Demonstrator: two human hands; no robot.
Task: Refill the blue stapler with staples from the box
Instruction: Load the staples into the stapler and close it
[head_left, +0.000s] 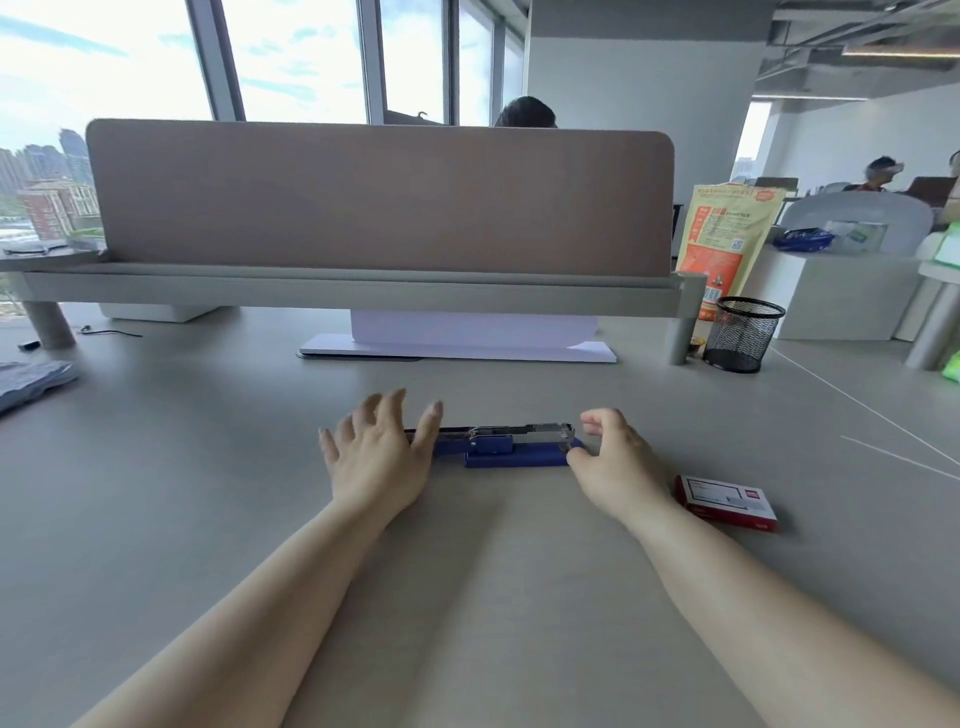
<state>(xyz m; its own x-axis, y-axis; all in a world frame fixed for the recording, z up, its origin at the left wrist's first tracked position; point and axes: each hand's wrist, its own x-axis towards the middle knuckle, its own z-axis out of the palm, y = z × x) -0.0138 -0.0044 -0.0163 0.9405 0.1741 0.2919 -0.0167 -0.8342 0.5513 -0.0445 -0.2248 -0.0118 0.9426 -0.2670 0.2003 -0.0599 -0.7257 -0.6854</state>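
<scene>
The blue stapler (511, 448) lies flat on the grey desk in the middle of the view, opened out, with its metal staple channel showing on top. My left hand (376, 457) is over its left end, fingers spread, the thumb resting on or just above the stapler. My right hand (615, 460) is at its right end, fingers curled apart, the thumb touching the blue base. Neither hand grips anything. The red and white staple box (727, 503) lies closed on the desk to the right of my right wrist.
A beige divider panel (379, 200) on a raised shelf spans the back of the desk, with white sheets (467, 340) under it. A black mesh pen cup (743, 335) and an orange bag (724, 244) stand at the back right. A folded grey cloth (31, 382) lies far left.
</scene>
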